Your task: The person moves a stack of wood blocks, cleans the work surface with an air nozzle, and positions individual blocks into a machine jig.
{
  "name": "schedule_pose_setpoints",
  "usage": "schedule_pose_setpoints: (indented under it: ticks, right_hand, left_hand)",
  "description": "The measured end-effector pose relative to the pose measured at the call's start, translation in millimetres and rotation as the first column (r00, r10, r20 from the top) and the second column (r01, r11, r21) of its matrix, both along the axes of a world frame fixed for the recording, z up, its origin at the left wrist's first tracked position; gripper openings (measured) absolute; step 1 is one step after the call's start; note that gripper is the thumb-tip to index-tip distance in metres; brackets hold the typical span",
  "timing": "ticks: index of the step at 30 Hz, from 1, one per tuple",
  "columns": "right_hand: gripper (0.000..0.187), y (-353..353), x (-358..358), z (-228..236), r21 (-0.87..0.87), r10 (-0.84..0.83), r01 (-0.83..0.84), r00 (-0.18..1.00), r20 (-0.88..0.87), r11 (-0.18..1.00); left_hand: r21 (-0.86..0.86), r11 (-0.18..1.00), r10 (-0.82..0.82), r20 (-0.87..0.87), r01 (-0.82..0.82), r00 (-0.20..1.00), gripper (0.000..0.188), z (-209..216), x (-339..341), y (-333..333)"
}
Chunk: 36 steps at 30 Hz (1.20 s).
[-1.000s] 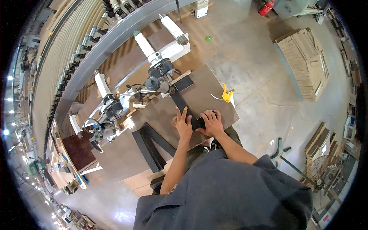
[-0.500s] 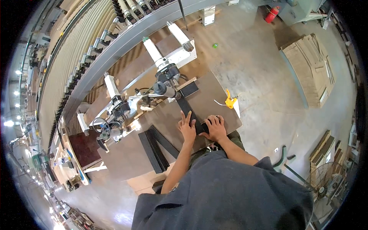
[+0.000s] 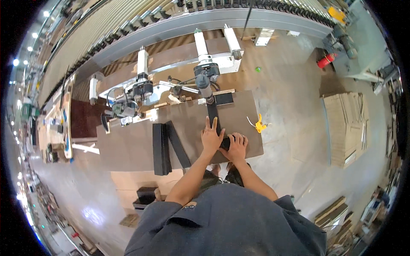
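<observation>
A long black strip (image 3: 212, 112) lies on a brown worktable (image 3: 243, 145), its far end beneath the tip of a clamped grey cylindrical power tool (image 3: 204, 86). My left hand (image 3: 211, 138) rests on the strip with its fingers stretched out, index and middle pointing toward the tool. At the strip's near end my right hand (image 3: 237, 147) curls around a small black block (image 3: 225, 143). The block's far side is hidden under my fingers. To the left lie a stack of black strips (image 3: 160, 149) and one slanted loose strip (image 3: 178, 144).
A black rectangular piece (image 3: 224, 99) lies by the tool against a wooden fence. A yellow trigger-shaped tool (image 3: 260, 123) sits at the table's right edge. A second clamped tool (image 3: 124, 109) stands at left. Beyond runs a roller conveyor (image 3: 141, 38). Stacked boards (image 3: 348, 128) stand right.
My view has turned, so the table now looks straighter and the stack at lower left shows more. Both hands stay on the strip and the block.
</observation>
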State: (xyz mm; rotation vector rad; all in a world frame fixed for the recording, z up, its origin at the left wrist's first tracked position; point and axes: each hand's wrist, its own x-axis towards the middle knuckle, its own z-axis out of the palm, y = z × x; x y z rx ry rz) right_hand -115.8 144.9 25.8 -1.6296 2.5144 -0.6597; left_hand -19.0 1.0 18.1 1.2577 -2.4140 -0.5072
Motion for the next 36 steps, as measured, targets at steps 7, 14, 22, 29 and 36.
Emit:
schedule_pose_setpoints:
  ticks: [7,14,22,29,36]
  right_hand:
    - [0.094,-0.1,1.4,8.0,-0.055,0.021,-0.019,0.999,0.034,0.998]
    - [0.091,-4.0,9.3,10.3,0.006,0.007,-0.007,1.000,0.019,1.000]
    - [0.089,-1.9,10.3,-2.7,0.046,-0.007,0.008,1.000,-0.013,0.999]
    - [0.084,-2.8,9.9,-5.0,0.056,-0.011,0.012,1.000,-0.015,0.998]
    - [0.082,-1.7,10.4,-11.6,0.048,-0.017,0.018,1.000,-0.016,0.999]
  left_hand:
    - [0.124,0.992,0.026,0.071,-0.035,0.997,0.077,8.1,-5.3,-4.8]
    - [0.037,0.999,0.035,0.100,-0.039,0.994,0.078,8.0,28.7,-12.1]
    - [0.062,0.956,0.272,0.167,-0.286,0.948,0.069,19.3,126.0,17.4]
    - [-0.071,0.918,0.392,0.023,-0.389,0.920,0.069,33.7,163.6,30.4]
    - [-0.167,0.885,0.460,0.175,-0.435,0.870,0.072,23.2,177.3,30.6]
